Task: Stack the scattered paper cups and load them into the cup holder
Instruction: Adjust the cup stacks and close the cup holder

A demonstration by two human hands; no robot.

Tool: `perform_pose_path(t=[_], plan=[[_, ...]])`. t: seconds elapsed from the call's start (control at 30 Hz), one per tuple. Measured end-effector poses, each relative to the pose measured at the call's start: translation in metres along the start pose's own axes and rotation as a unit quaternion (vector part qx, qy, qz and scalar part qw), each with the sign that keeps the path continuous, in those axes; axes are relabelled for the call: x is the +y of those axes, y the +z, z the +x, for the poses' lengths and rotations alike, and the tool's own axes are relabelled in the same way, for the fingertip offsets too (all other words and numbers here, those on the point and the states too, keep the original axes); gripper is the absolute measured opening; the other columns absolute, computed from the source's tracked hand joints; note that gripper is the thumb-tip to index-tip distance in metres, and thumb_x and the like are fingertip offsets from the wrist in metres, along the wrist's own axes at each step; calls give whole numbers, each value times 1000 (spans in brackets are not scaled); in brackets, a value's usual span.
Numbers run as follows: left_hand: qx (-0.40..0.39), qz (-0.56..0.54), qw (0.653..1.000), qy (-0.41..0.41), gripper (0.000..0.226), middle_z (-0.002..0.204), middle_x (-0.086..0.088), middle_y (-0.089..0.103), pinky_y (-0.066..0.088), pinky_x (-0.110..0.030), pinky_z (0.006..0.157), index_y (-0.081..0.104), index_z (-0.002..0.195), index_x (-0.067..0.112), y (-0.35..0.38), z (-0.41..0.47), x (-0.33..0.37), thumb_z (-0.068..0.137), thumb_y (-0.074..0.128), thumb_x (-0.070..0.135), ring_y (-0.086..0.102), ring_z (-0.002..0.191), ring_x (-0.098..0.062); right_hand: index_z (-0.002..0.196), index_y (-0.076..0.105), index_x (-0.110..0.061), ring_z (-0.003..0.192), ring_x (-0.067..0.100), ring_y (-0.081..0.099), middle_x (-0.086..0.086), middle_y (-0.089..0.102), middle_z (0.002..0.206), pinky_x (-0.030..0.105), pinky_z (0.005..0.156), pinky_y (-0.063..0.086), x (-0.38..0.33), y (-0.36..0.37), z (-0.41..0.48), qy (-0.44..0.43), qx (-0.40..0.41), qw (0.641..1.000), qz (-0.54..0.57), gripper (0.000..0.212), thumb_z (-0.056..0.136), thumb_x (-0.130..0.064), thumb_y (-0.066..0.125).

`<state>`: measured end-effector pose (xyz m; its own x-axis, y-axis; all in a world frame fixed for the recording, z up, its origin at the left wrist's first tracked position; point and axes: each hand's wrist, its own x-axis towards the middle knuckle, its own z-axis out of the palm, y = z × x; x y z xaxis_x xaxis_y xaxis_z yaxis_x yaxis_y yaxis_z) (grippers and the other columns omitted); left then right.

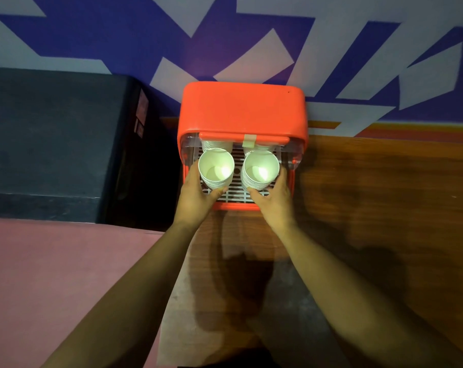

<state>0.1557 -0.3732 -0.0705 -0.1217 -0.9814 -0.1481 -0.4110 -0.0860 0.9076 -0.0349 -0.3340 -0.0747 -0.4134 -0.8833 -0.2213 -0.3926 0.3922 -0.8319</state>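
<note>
Both forearms reach up from the bottom edge of the frame to its centre, each ending in a grip on a stack of cups. Left to right: a black box [52, 142] fills the middle left. The left grip [197, 193] is curled round the wall of the left cup stack [216, 168]. The right grip [276, 201] is clamped likewise on the right cup stack [260, 170]. Bare wooden desk [384, 208] runs to the right edge.

Both stacks stand mouth-up, side by side and apart, over the white grille [235, 191] in the open front of the orange cup holder [241, 110] at frame centre. Whether their bases rest on the grille cannot be told. Further cups [217, 147] show behind them, under the holder's flap [225, 135], which bears a strip of tape [249, 138].

Probable hazards:
- Each stack appears to be held below its rim, so a push rearward may tip its top.
- The rims may catch the flap edge or strike the cups behind and shift them.
- Squeezing the thin paper walls may crease the cups and jam the nest.
- A stack released on the slotted grille may lean, and a falling stack would likely topple its neighbour.
</note>
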Motion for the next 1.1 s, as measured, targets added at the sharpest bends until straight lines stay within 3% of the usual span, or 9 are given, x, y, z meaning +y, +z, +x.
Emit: perform_pose_path(t=[0.07,0.17,0.3,0.5,0.7,0.8,0.93,1.03,1.1], plan=[[1,1,1000,3,78,129,26,51,46,-23,101,41,142,34,0,0,0,79,86,24,51,123,-2,138,27,-39,128,20,53,-8,48,138,48,100,51,0,0,-1,3,-4,1000,2,89,70,-29,82],[-1,6,1000,0,78,129,20,54,45,-10,93,43,144,29,-1,2,-1,79,86,20,53,121,-5,137,26,-39,127,21,54,-3,49,140,47,98,52,-2,1,-2,-8,2,1000,-6,86,71,-32,81],[-12,12,1000,1,79,128,25,55,47,-24,102,42,144,35,-5,5,-4,79,86,22,53,123,-3,138,27,-35,128,20,52,0,49,141,46,100,51,-4,-1,-3,-14,0,1000,-10,85,74,-26,82],[3,16,1000,6,78,135,21,54,45,-27,109,43,144,31,-4,-2,-1,79,86,30,52,128,-1,147,27,-16,136,19,41,4,44,147,22,102,33,-7,-6,-4,-7,-4,1000,-28,90,76,-21,82],[3,14,1000,14,82,140,12,52,43,-39,114,43,142,28,-12,-6,3,74,88,29,51,132,-8,152,18,-21,144,23,31,4,27,159,43,114,36,-12,-23,-12,2,-14,998,-64,109,69,-36,87],[2,38,999,13,86,145,4,51,42,-39,115,42,145,25,-17,-9,3,73,88,35,48,135,-12,150,25,-18,139,21,37,6,31,154,38,111,39,-22,-37,-27,-15,-3,995,-95,97,74,-37,82],[33,124,991,25,82,142,-6,47,41,-40,112,44,144,16,-21,-27,1,77,87,32,41,134,-20,130,47,-8,110,4,42,8,43,129,33,96,49,-53,-58,-51,-147,111,977,-105,58,81,-26,74],[41,143,989,17,86,149,-8,39,35,-37,115,40,147,16,-23,-40,-9,77,87,28,35,140,-23,135,47,-7,128,13,41,10,43,141,31,109,39,-81,-61,-43,-268,131,941,-160,59,84,-28,67],[24,128,991,3,88,156,-5,34,33,-36,117,35,152,21,-23,-41,-17,80,85,27,33,145,-21,148,35,-12,144,20,28,7,33,155,34,119,23,-97,-55,-27,-297,62,924,-234,72,87,-40,60]])
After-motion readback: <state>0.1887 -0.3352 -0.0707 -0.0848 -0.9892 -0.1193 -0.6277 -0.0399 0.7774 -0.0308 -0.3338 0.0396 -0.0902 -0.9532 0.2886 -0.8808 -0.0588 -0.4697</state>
